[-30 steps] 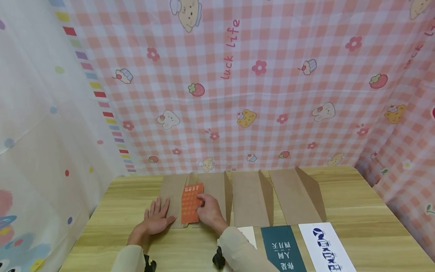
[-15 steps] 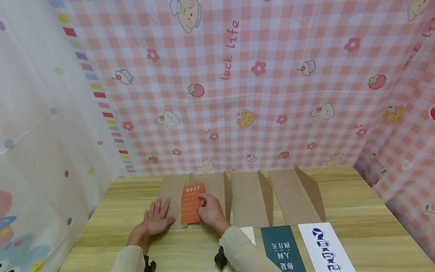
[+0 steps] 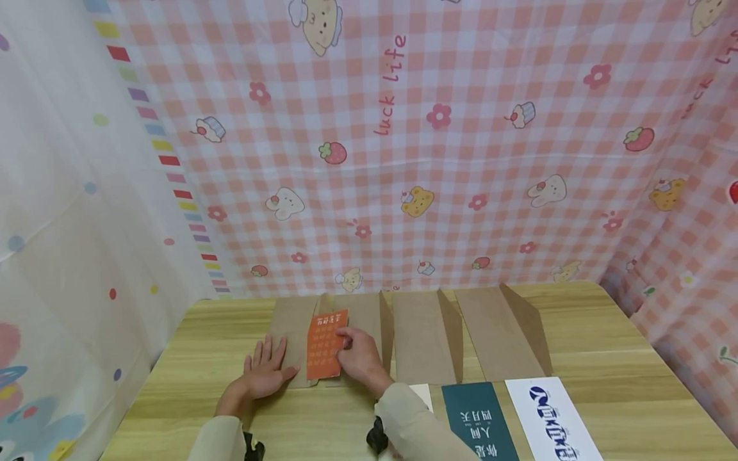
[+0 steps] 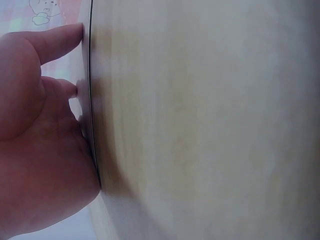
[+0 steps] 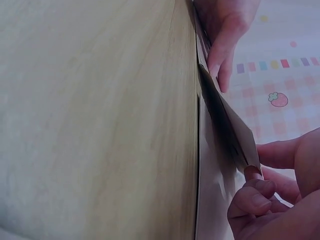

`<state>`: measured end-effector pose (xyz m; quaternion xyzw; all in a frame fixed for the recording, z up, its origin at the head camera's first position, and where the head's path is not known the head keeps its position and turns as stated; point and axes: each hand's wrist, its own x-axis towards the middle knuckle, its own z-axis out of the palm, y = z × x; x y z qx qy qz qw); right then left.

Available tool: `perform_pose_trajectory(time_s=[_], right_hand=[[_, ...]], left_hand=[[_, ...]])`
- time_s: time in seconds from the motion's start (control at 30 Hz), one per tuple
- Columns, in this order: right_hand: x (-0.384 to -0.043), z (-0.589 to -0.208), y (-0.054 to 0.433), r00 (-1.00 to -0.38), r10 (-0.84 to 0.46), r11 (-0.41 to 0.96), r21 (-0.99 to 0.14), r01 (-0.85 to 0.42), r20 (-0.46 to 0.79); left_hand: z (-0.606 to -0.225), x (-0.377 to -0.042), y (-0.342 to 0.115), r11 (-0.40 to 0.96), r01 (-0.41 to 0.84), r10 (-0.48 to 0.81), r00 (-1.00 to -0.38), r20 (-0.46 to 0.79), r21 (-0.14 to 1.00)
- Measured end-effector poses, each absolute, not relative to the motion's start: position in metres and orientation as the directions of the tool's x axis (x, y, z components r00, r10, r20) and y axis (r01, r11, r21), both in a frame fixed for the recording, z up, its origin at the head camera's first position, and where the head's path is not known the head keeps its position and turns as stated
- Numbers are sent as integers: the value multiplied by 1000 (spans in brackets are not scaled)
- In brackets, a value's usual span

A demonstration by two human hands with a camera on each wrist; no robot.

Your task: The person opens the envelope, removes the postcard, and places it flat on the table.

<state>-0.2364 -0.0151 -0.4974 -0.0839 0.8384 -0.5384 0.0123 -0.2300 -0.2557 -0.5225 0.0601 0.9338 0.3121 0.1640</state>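
Note:
In the head view my left hand (image 3: pixel 266 374) lies flat, fingers spread, on the leftmost brown kraft envelope (image 3: pixel 295 314). The left wrist view shows that palm (image 4: pixel 45 135) pressed at the table edge line. With thumb and fingers, my right hand (image 3: pixel 363 360) pinches the right edge of an orange card (image 3: pixel 324 349) printed with pale characters. The card is over the right side of that envelope, covering most of its flap. Seen from the right wrist, my fingers (image 5: pixel 280 152) grip the tip of a raised, tilted sheet; whether the card sits inside the flap, I cannot tell.
More brown envelopes (image 3: pixel 423 336) with raised right flaps stand in a row on the wooden table (image 3: pixel 623 384). In front of them lie a teal card (image 3: pixel 477 410), a white card with blue characters (image 3: pixel 548 410) and a partly hidden cream card (image 3: pixel 423 394).
My right hand and the right edge of the orange card have shifted very slightly right. The left hand stays in place on the envelope.

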Motion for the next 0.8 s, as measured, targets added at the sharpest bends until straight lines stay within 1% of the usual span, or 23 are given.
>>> perform_pose_trajectory(time_s=[0.23, 0.4, 0.63, 0.8], right_hand=[[-237, -498, -12, -984, -171, 395, -912, -113, 49], [-237, -498, -10, -980, -194, 401, -907, -129, 53], [-237, -499, -7, -980, -197, 396, -912, -105, 28], [-239, -500, -6, -984, -178, 412, -906, -98, 26]], left_hand=[[-506, -222, -246, 816, -1, 198, -939, -282, 578], [-503, -219, -245, 796, 4, 207, -942, -266, 605], [-518, -226, -252, 811, 14, 215, -937, -276, 585], [-525, -230, -256, 796, 18, 219, -940, -261, 604]])
